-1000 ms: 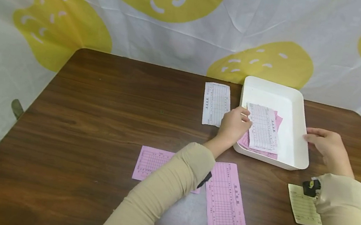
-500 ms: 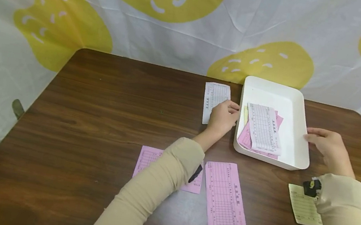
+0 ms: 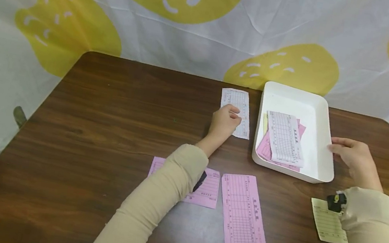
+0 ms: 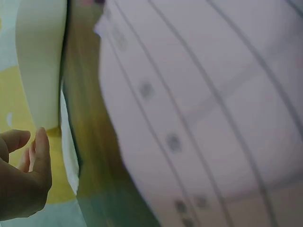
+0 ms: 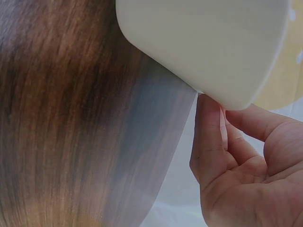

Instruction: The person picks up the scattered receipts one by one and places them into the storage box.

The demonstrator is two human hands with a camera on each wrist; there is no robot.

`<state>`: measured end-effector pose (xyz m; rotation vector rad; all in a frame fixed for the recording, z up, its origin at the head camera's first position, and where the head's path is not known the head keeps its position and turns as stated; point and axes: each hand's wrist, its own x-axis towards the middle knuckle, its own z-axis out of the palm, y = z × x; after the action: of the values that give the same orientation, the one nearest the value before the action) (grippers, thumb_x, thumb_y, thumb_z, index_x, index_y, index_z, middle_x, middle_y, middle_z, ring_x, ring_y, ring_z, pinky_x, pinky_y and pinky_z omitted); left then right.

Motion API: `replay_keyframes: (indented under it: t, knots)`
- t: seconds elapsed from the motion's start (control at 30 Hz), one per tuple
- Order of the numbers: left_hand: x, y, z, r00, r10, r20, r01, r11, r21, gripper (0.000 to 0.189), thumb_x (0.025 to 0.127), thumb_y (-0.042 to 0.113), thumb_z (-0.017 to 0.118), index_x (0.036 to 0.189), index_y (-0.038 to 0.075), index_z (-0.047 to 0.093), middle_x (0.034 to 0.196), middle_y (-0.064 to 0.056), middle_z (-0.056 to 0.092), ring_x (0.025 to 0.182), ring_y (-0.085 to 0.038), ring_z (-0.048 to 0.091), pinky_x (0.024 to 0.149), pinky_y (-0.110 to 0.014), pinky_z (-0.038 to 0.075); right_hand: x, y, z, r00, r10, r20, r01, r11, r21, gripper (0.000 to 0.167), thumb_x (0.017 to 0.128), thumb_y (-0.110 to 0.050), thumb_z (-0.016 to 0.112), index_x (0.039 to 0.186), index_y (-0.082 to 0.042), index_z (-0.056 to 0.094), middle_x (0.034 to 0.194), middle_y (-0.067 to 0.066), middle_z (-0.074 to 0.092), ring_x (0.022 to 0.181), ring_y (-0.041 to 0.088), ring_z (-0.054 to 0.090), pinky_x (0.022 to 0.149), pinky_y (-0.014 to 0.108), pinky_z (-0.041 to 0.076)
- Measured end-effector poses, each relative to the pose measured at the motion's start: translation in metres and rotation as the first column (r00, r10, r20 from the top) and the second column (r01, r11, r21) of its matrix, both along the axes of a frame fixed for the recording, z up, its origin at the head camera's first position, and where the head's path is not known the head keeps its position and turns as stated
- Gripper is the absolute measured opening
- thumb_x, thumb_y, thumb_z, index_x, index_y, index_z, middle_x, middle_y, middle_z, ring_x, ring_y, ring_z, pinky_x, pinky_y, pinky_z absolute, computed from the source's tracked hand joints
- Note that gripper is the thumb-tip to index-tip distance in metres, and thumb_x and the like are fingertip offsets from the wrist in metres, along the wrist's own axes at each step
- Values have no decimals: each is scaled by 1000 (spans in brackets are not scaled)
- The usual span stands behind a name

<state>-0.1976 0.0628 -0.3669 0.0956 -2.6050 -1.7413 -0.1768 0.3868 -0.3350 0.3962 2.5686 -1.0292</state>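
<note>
A creased, yellow-patterned curtain (image 3: pixel 198 52) hangs behind the wood-grained worktop (image 3: pixel 135 108). The smooth, round-cornered white tray (image 3: pixel 314 134) holds overlapping paper forms (image 3: pixel 285 138). On the tray's near side lie two flat pink forms (image 3: pixel 244 216), a sleeve (image 3: pixel 153 198) crossing one. The right grip (image 3: pixel 354 159), unclenched, touches the tray's right outer wall; the left grip (image 3: pixel 224 122), empty and loosely curled, covers part of the white form (image 3: pixel 238 98) left of the tray.

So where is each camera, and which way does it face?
Head: on the person's head, facing forward and down; table, sleeves, left hand, right hand show.
Left wrist: on that wrist, facing the left hand and blurred lined paper.
Right wrist: on that wrist, facing the right hand touching the white tray.
Head and right wrist share the white tray.
</note>
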Motion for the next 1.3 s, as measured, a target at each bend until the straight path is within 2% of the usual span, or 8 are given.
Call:
replay_keyframes:
  t: [0.1,0.2,0.33,0.57,0.77,1.03,1.13,1.3]
  knots:
    - [-3,-5,-4,1000,-3,3,3,1000,-23,25,86,5,63,111,0,66,101,-15,73,95,-25,70,76,-25,57,0,1,-1,1000,-3,2,3,1000,-5,66,97,-42,45,143,4,32,141,22,35,78,-13,42,89,37,45]
    - [-5,-11,-5,1000,-4,2,4,999,-52,26,85,3,64,111,0,66,102,-14,73,95,-24,69,79,-25,57,0,2,-3,1000,-17,11,17,1000,-12,68,96,-45,46,143,2,33,143,24,33,87,-3,50,96,51,44]
    - [-6,-16,-6,1000,0,25,2,997,-76,28,84,2,65,112,1,66,104,-14,72,98,-24,68,85,-28,56,0,3,-3,999,-28,20,28,999,-19,69,95,-47,47,143,1,33,145,24,31,96,7,50,101,58,39]
    - [-8,-24,-8,998,-12,55,18,992,-121,31,83,3,67,114,2,64,108,-13,71,102,-24,66,90,-32,54,1,1,-2,1000,-19,7,19,1000,-18,69,96,-45,46,144,2,32,145,23,31,84,-7,44,100,51,41]
    - [-10,-29,-9,997,-23,73,36,982,-184,34,82,4,68,115,3,64,110,-12,70,104,-24,65,90,-31,54,0,0,-2,1000,-7,-10,7,1000,3,67,96,-41,47,143,5,33,136,19,40,75,-16,43,88,29,46]
    - [-11,-32,-9,994,-61,89,85,951,-298,37,81,5,68,118,4,63,112,-12,69,105,-24,63,91,-32,53,-1,0,-3,999,12,-41,-12,1000,-3,63,98,-34,47,141,10,34,124,8,49,74,-19,43,72,9,44]
    - [-11,-32,-9,993,-76,93,104,931,-351,40,81,6,70,120,4,62,115,-12,68,109,-24,62,94,-33,51,-1,-1,-3,999,16,-42,-16,1000,2,63,98,-34,46,141,10,33,132,19,42,75,-19,42,73,9,45]
    - [-12,-32,-6,987,-107,121,150,886,-439,44,80,8,73,123,4,61,125,-12,64,120,-26,56,102,-33,47,-1,0,-3,1000,11,-27,-11,1000,12,66,97,-39,45,143,7,32,139,22,37,79,-16,41,88,26,45]
